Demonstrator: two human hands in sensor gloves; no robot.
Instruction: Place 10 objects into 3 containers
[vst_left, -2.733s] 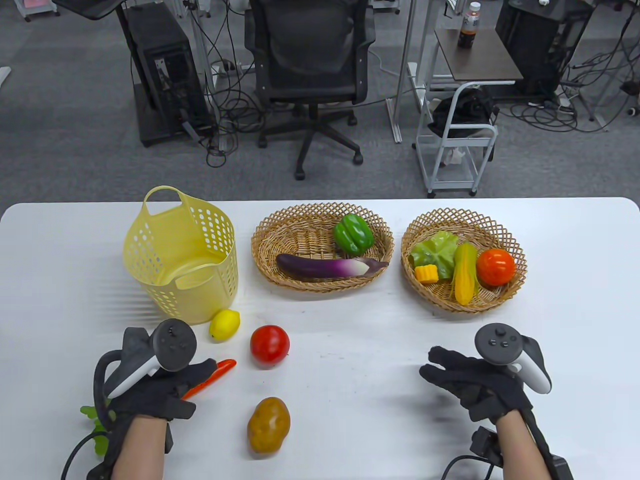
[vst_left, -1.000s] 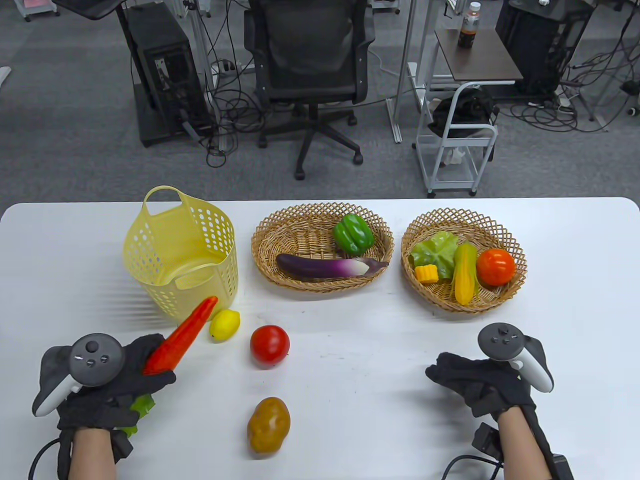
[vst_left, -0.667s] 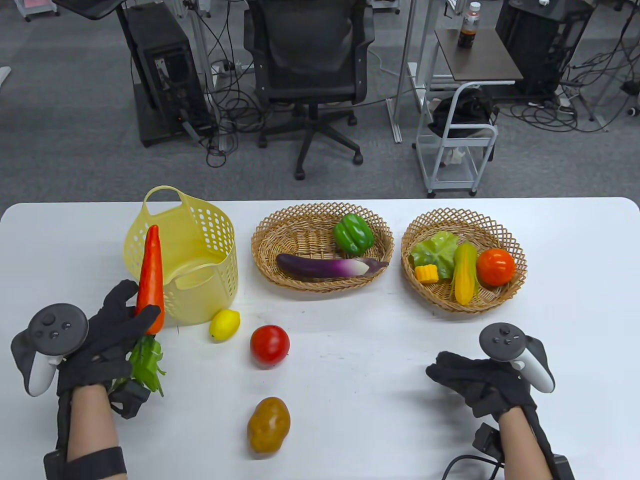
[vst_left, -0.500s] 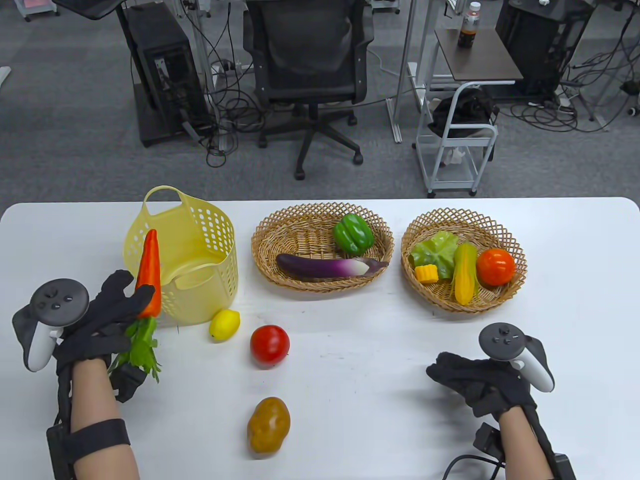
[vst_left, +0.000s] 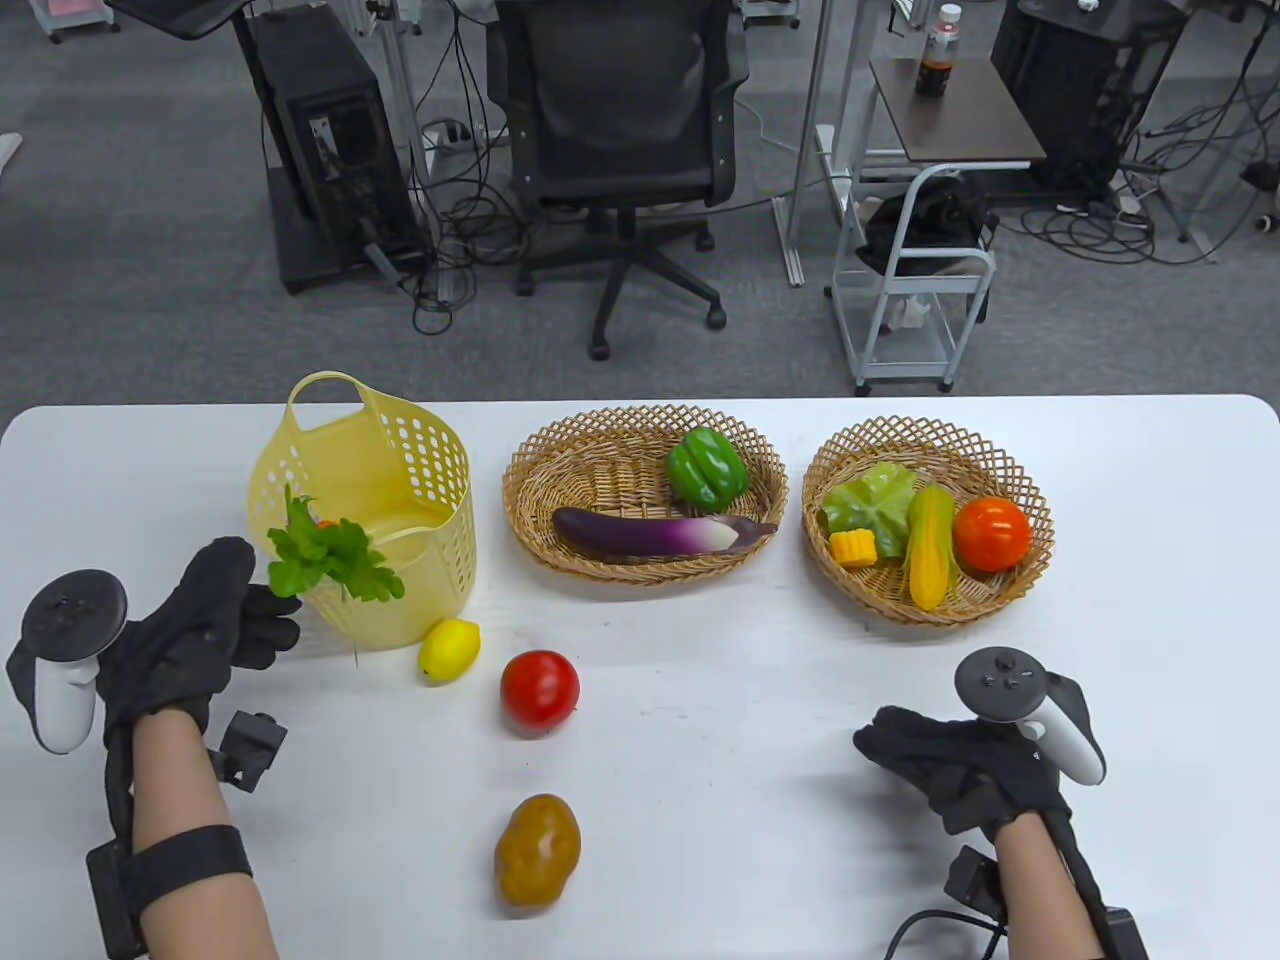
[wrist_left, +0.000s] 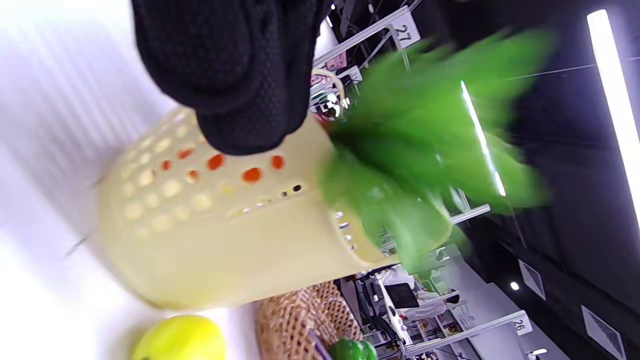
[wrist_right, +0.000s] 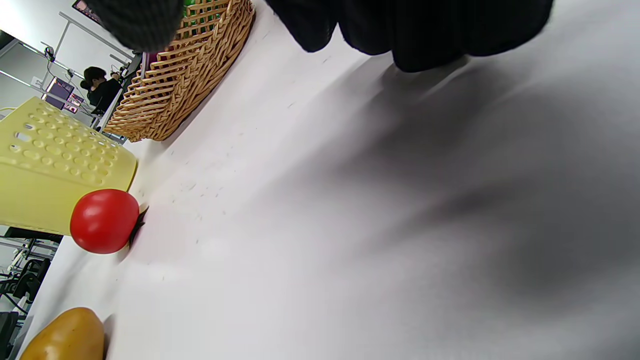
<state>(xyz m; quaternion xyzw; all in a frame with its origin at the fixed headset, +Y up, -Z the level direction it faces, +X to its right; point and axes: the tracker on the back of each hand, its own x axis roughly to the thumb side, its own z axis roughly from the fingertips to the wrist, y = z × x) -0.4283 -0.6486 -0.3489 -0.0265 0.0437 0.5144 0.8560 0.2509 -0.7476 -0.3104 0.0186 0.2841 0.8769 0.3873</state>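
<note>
A carrot stands in the yellow plastic basket (vst_left: 400, 470), its green leaves (vst_left: 330, 560) sticking out over the near rim. In the left wrist view its orange body shows through the basket's holes (wrist_left: 250, 175). My left hand (vst_left: 262, 600) is open just left of the basket, beside the leaves, holding nothing. A lemon (vst_left: 449, 649), a red tomato (vst_left: 540, 690) and a potato (vst_left: 537, 850) lie loose on the table. My right hand (vst_left: 890, 735) rests empty on the table at the front right, fingers loosely curled.
The middle wicker basket (vst_left: 530, 470) holds a green pepper (vst_left: 706, 467) and an eggplant (vst_left: 650, 533). The right wicker basket (vst_left: 1030, 490) holds lettuce (vst_left: 870, 500), corn (vst_left: 930, 545), a corn piece (vst_left: 853, 547) and an orange tomato (vst_left: 990, 533).
My left hand lifted the carrot from the table's front left, swung it upright over the yellow basket and let it go inside, tip down. The right hand stayed put.
</note>
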